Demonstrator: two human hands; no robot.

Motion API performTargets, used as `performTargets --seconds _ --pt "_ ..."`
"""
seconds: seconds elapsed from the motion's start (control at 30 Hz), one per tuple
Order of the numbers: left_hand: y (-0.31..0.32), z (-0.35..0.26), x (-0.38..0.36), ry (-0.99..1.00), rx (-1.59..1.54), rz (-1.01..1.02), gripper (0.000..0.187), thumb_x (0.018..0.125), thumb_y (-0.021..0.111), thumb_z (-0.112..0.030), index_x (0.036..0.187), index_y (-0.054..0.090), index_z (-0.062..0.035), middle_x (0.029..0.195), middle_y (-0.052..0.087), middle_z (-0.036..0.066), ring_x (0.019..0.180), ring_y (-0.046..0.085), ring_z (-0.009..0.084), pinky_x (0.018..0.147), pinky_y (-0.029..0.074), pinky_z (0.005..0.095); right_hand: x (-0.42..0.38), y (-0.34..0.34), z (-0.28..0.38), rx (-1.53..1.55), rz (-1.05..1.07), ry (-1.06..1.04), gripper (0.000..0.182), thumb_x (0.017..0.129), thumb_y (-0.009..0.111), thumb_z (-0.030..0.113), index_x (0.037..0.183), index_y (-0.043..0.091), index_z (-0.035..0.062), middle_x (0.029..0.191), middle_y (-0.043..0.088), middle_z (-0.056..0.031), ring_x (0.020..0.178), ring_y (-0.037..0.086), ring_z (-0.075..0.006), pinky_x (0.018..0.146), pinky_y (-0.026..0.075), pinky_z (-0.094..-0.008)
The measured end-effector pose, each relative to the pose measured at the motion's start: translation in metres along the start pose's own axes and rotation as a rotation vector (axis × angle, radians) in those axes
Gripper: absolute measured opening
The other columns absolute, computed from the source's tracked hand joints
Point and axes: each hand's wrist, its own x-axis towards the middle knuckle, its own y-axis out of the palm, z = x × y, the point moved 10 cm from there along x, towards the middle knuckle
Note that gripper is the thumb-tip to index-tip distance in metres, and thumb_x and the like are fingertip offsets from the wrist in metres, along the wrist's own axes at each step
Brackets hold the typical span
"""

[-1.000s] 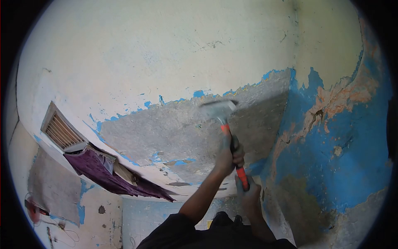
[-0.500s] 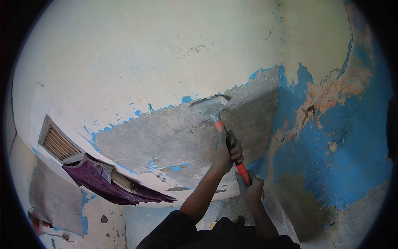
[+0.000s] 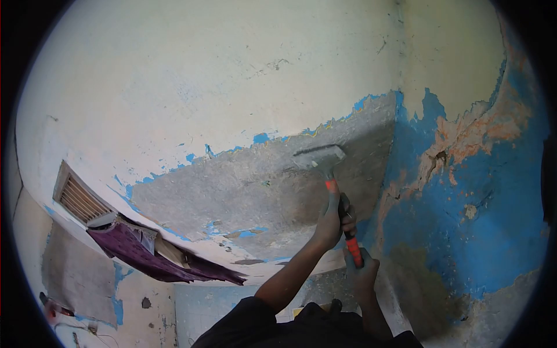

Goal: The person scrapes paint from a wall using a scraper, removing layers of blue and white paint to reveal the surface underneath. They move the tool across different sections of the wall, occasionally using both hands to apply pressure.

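Below a ragged paint edge (image 3: 261, 138), grips a scraper (image 3: 322, 159) with left hand (image 3: 331, 225) above right hand (image 3: 362, 272); apparently scraping, next likely needs a firm upward push.

Scraper (image 3: 325, 165): wide, flat grey blade, dusty-looking, on a narrow metal neck. Long handle in red-orange and black: red-orange near the neck, dark through the middle, red-orange again at the butt; mid-section partly hidden. Blade end up, handle slanting down to the right. Blade's top edge tilts a little, right end higher. It sits over the upper right part of the wall's (image 3: 232, 75) bare grey patch (image 3: 220, 191), just below the ragged paint edge; can't tell if it's touching. Wall above is pale cream, scuffed, with blue flecks and a thin yellowish line along that edge.
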Motion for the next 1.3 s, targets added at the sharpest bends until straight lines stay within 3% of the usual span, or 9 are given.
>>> performTargets --seconds 0.1,0.3,0.5,0.7,0.8,0.9,1.0,1.2,1.3 --pt "0.010 -0.039 -0.004 0.104 -0.061 0.006 0.063 0.086 0.032 -0.078 0.073 0.034 -0.0163 0.053 0.026 -0.002 0.042 0.027 0.0116 0.046 0.032 0.0319 0.020 0.001 0.027 -0.033 0.034 -0.014 0.023 0.084 0.072 0.017 0.075 0.060 -0.0011 0.050 0.038 -0.0028 0.052 0.034 -0.0063 0.046 0.034 -0.0299" --pt "0.005 0.001 0.001 0.000 -0.008 0.008 0.062 0.087 0.032 -0.077 0.075 0.035 -0.0164 0.054 0.027 -0.002 0.042 0.028 0.0113 0.045 0.032 0.0319 0.000 -0.008 0.000 0.027 -0.015 0.039 0.022 0.082 0.073 0.016 0.075 0.061 -0.0011 0.050 0.040 -0.0062 0.050 0.035 -0.0074 0.046 0.035 -0.0297" --pt "0.010 -0.036 0.002 0.162 -0.079 0.052 0.062 0.087 0.033 -0.077 0.074 0.034 -0.0164 0.053 0.026 -0.002 0.042 0.027 0.0116 0.046 0.032 0.0317 0.025 -0.003 0.022 -0.039 0.043 -0.023 0.023 0.080 0.078 0.019 0.082 0.065 -0.0006 0.052 0.052 -0.0118 0.047 0.045 -0.0096 0.047 0.041 -0.0316" --pt "-0.001 -0.007 0.001 0.059 -0.047 0.035 0.061 0.088 0.031 -0.076 0.075 0.034 -0.0166 0.054 0.027 -0.003 0.042 0.028 0.0117 0.046 0.033 0.0322 0.008 0.001 0.001 -0.034 0.024 -0.004 0.025 0.080 0.078 0.019 0.078 0.063 -0.0014 0.050 0.050 -0.0109 0.043 0.045 -0.0134 0.047 0.041 -0.0323" --pt "0.003 -0.058 -0.011 0.185 -0.052 0.032 0.062 0.087 0.031 -0.078 0.075 0.034 -0.0165 0.054 0.027 -0.002 0.042 0.028 0.0122 0.047 0.034 0.0329 0.024 0.011 0.037 -0.056 0.059 -0.045 0.025 0.080 0.078 0.019 0.077 0.064 -0.0012 0.051 0.052 -0.0107 0.043 0.047 -0.0143 0.047 0.041 -0.0326" --pt "-0.006 -0.044 -0.011 0.116 -0.048 0.059 0.062 0.087 0.030 -0.077 0.073 0.034 -0.0168 0.054 0.028 -0.002 0.042 0.029 0.0122 0.047 0.034 0.0330 0.011 0.014 0.035 0.028 0.028 -0.088 0.022 0.081 0.075 0.015 0.077 0.062 -0.0027 0.051 0.047 -0.0084 0.051 0.038 -0.0069 0.047 0.038 -0.0312" --pt "-0.018 -0.011 -0.014 0.001 -0.043 -0.024 0.062 0.088 0.028 -0.076 0.072 0.034 -0.0167 0.052 0.027 -0.002 0.041 0.029 0.0123 0.045 0.034 0.0333 -0.009 0.015 0.013 -0.026 0.048 0.015 0.022 0.081 0.075 0.015 0.077 0.062 -0.0028 0.052 0.047 -0.0083 0.051 0.039 -0.0066 0.047 0.038 -0.0309" --pt "-0.008 -0.100 -0.033 0.248 -0.125 0.084 0.064 0.085 0.030 -0.080 0.071 0.037 -0.0173 0.050 0.027 -0.003 0.039 0.028 0.0122 0.042 0.033 0.0337 0.019 0.032 0.085 0.046 0.098 -0.089 0.020 0.081 0.075 0.014 0.080 0.064 -0.0026 0.053 0.051 -0.0077 0.049 0.043 -0.0078 0.048 0.039 -0.0300" --pt "-0.012 -0.102 -0.037 0.228 -0.091 0.072 0.065 0.083 0.031 -0.081 0.071 0.038 -0.0177 0.050 0.028 -0.004 0.039 0.029 0.0120 0.042 0.033 0.0336 0.011 0.035 0.089 0.034 0.053 -0.154 0.023 0.079 0.078 0.019 0.084 0.065 0.0000 0.053 0.054 -0.0125 0.044 0.052 -0.0163 0.047 0.042 -0.0318"
